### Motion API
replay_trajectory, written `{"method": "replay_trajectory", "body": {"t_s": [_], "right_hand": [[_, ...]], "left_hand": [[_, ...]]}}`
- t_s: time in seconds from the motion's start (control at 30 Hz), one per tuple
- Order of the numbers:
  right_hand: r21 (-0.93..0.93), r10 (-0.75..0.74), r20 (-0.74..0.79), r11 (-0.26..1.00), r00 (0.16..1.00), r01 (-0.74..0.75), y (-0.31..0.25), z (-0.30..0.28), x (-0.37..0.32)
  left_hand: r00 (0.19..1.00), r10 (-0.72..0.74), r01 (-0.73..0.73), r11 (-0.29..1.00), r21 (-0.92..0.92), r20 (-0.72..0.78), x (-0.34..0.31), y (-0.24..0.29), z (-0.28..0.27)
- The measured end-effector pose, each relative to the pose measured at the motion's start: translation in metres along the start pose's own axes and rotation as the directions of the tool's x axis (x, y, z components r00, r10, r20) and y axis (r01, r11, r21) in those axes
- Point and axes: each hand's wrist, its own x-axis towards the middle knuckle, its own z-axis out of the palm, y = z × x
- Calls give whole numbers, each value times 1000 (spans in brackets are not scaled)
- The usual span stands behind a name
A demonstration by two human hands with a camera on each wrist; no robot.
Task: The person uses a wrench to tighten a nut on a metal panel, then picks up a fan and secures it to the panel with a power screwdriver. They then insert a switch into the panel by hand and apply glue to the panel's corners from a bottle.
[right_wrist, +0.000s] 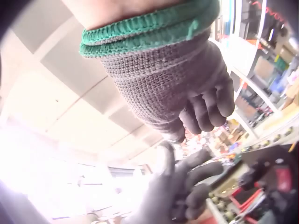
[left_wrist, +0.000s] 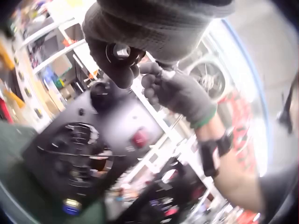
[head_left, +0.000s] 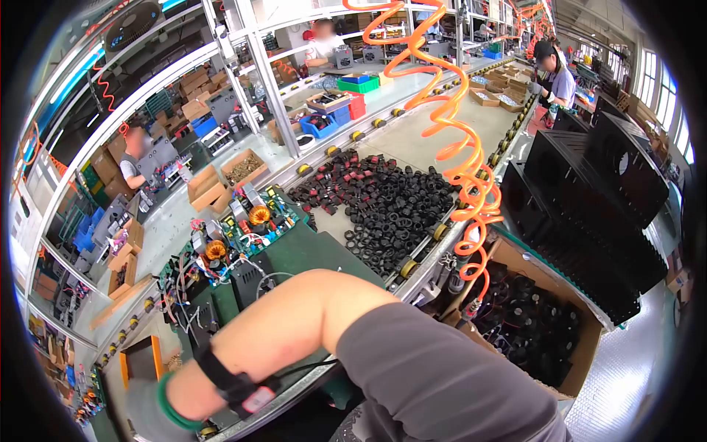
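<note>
In the head view, the right arm stretches across to the lower left, its grey-gloved hand [head_left: 151,412] blurred at the edge. The left wrist view has the left hand [left_wrist: 149,35] at the top, fingers curled round a black round part [left_wrist: 110,53] with a silvery centre. The right hand [left_wrist: 180,93] is close beside it, fingers bent; a small pale spot shows at its fingertips, too blurred to identify. From the right wrist, the right hand [right_wrist: 168,84] has curled fingers, its thumb near the left hand [right_wrist: 175,191]. Below the hands is a black panel [left_wrist: 112,121].
Circuit boards [head_left: 254,221] and a green mat [head_left: 313,254] lie on the bench. Beyond are heaped black rings [head_left: 398,214]. An orange coiled hose [head_left: 468,140] hangs above a carton [head_left: 589,346] of black parts. Black metal panels [head_left: 574,184] stand at the right.
</note>
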Motion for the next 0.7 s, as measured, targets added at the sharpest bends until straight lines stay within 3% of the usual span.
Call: {"method": "replay_trajectory", "body": {"t_s": [0.03, 0.1, 0.13, 0.17, 0.2, 0.23, 0.27, 0.3, 0.33, 0.37, 0.43, 0.5, 0.57, 0.6, 0.63, 0.67, 0.7], "right_hand": [[-46, 8, -209, 999, 978, -18, -18, 9, -24], [-203, -13, -569, 971, 823, -125, -31, 49, -35], [22, 211, -743, 956, 636, -291, -43, 69, -27], [274, 424, -820, 880, 384, -388, -50, 81, -24], [274, 425, -819, 880, 384, -388, -45, 78, -39], [14, 284, -748, 910, 600, -413, -36, 68, -65], [-239, 152, -599, 903, 786, -358, -32, 63, -85], [-278, 197, -542, 875, 817, -395, -34, 53, -97], [-183, 298, -551, 868, 780, -461, -34, 47, -114], [-188, 324, -439, 879, 838, -438, -28, 32, -131], [-138, 273, -544, 903, 793, -406, -15, 35, -152], [-257, 266, -482, 868, 835, -425, -18, 29, -173], [-136, 326, -469, 891, 821, -432, -7, 29, -190], [85, 518, -263, 853, 814, -516, -1, 8, -198], [94, 466, -466, 871, 752, -482, 8, 3, -217], [44, 466, -562, 842, 683, -538, 17, -1, -231], [44, 457, -637, 826, 621, -562, 29, 0, -242]], "left_hand": [[999, -37, 37, 996, -75, 2, -3, 0, 9], [995, -98, 100, 972, -213, 18, -7, 7, 31], [992, -126, 130, 952, -278, 31, -9, 14, 46], [987, -154, 160, 926, -341, 44, -11, 22, 62], [987, -160, 120, 845, -522, -31, -28, 46, 105], [986, -165, 122, 845, -521, -37, -25, 39, 103], [972, -152, 227, 793, -565, 178, -15, 25, 96], [922, -121, 330, 742, -584, 368, -9, 13, 88], [845, -73, 425, 692, -583, 530, -10, 3, 73], [827, -13, 389, 734, -556, 562, -21, 21, 100], [887, -75, 301, 842, -447, 455, -43, 29, 121], [867, -53, 205, 944, -257, 496, -47, 28, 128], [878, -19, 45, 998, -45, 479, -42, 14, 137], [899, -42, 83, 994, -76, 437, -44, 8, 138], [913, -60, 115, 987, -115, 405, -45, 3, 139], [912, -108, 183, 971, -157, 396, -44, -1, 140], [922, -53, 119, 981, -152, 384, -43, -16, 140]]}}
